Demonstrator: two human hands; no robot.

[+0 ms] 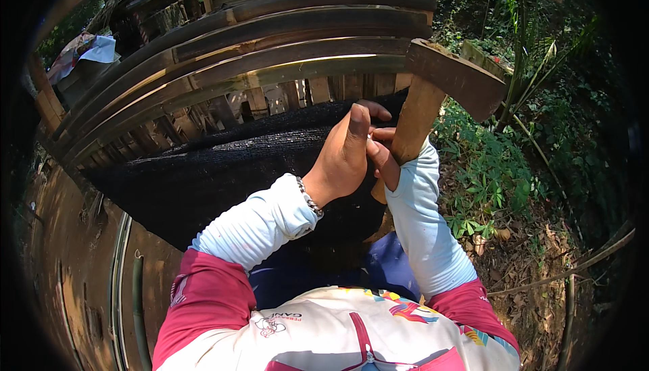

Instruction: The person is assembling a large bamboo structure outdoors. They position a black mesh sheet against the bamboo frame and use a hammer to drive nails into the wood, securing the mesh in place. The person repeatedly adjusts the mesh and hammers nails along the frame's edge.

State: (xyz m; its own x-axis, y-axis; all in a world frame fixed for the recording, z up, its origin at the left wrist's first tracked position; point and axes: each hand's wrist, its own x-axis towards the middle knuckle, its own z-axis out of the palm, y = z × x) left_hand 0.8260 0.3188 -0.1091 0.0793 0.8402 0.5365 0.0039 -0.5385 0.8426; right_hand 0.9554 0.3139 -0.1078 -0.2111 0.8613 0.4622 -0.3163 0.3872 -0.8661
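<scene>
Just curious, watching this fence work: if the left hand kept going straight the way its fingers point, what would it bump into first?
The left hand points up and away, fingertips at the black mesh netting. Going on, it would probably meet the netting's top edge, then the bamboo slats behind; depth is hard to judge.

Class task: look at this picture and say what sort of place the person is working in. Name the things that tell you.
Probably a rural outdoor plot beside a rough bamboo structure, perhaps a fence or shed. Clues: split bamboo slats draped with black netting, leafy undergrowth with dry leaves on bare earth, and both hands, left hand and right hand, at a wooden post.
</scene>
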